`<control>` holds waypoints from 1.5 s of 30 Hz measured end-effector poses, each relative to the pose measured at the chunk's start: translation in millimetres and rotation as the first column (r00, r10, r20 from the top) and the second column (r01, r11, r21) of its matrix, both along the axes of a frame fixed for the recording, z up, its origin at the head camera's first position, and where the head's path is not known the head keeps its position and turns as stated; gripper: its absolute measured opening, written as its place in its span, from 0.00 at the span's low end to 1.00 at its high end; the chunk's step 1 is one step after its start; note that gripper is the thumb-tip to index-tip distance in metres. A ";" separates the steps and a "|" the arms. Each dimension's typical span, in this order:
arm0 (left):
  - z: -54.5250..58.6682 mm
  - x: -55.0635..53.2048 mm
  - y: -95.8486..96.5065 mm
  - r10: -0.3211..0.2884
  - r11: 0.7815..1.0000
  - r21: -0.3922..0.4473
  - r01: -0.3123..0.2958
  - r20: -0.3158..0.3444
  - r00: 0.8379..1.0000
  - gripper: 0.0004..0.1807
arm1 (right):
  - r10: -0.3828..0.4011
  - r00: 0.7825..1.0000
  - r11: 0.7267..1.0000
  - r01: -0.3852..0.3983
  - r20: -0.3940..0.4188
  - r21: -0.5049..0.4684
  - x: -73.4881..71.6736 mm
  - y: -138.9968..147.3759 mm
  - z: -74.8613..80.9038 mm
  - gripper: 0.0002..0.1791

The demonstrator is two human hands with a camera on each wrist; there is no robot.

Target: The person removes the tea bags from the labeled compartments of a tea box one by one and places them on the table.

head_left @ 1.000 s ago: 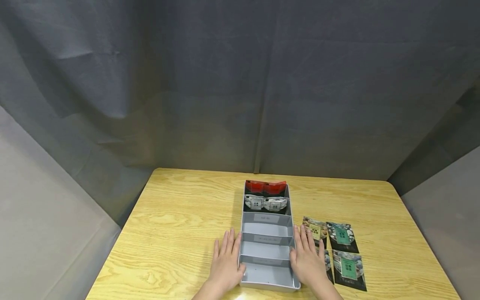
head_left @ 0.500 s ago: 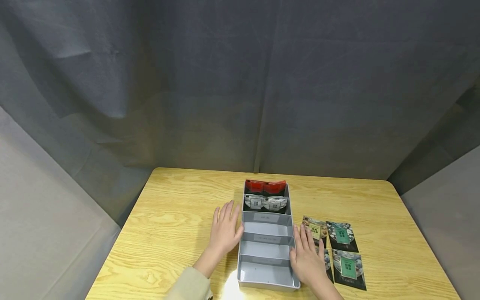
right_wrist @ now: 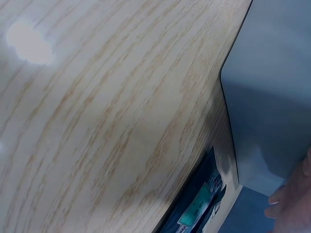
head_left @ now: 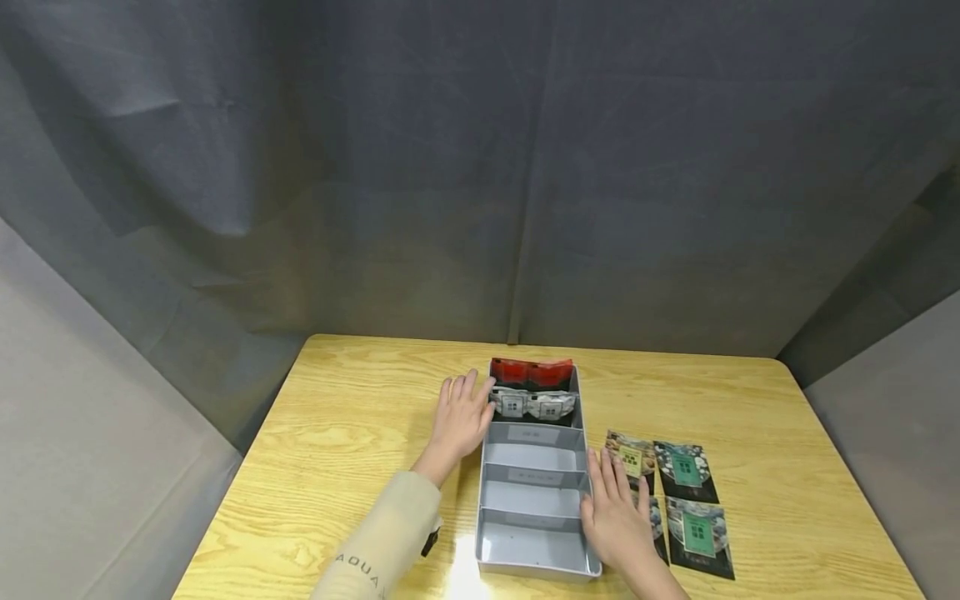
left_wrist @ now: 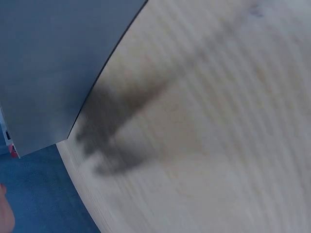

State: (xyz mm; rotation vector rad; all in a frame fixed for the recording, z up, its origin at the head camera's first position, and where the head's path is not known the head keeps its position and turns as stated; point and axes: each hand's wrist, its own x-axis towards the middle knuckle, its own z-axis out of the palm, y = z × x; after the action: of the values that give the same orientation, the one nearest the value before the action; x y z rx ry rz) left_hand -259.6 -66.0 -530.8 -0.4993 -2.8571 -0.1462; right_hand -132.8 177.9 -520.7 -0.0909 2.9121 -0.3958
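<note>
A long grey divided box point(head_left: 536, 571) stands on the wooden table. Two red-topped sachets point(head_left: 531, 373) fill its rearmost compartment, and two silver-and-black sachets point(head_left: 532, 407) stand in the one in front. My left hand point(head_left: 460, 417) lies over the box's left rim beside the silver sachets, fingers spread and extended. Along the right wall my right hand point(head_left: 618, 517) touches the box with straight fingers, partly covering flat sachets. The left wrist view shows the box's side wall point(left_wrist: 58, 63) and a fingertip point(left_wrist: 6, 213); in the right wrist view, fingers point(right_wrist: 294, 199) meet the opposite wall point(right_wrist: 272, 97).
Right of the box lie a yellow-labelled sachet point(head_left: 630, 457), two green-labelled sachets point(head_left: 686, 472) and another sachet point(head_left: 657, 529) half under the right hand. Labels point(head_left: 534, 436) mark the box dividers. A dark curtain point(head_left: 420, 208) hangs behind the table point(head_left: 322, 467).
My left hand has slid away from me along the box's left side, from the front compartment up to the silver sachets. The right hand stays in place.
</note>
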 end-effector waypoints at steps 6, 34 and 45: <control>2.5 -14.3 8.4 -0.018 0.988 -0.151 0.024 0.041 0.999 0.24 | -0.004 1.000 1.000 0.004 -0.007 -0.012 0.5 -0.5 -0.6 0.34; 8.4 -25.9 28.1 -0.101 0.919 -0.378 0.113 0.050 0.994 0.08 | -0.004 0.999 1.000 0.003 -0.035 -0.027 3.2 -0.6 -1.9 0.33; 4.2 -25.3 25.5 -0.109 0.941 -0.315 0.124 0.066 0.992 0.14 | -0.003 0.999 1.000 0.002 -0.035 -0.031 2.8 -1.5 -1.4 0.33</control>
State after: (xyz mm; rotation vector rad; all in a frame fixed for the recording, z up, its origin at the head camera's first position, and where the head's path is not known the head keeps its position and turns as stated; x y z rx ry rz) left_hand -284.9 -40.5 -526.5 -0.7366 -2.9097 0.2941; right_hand -130.0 176.5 -522.2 -0.0997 2.9415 -0.4440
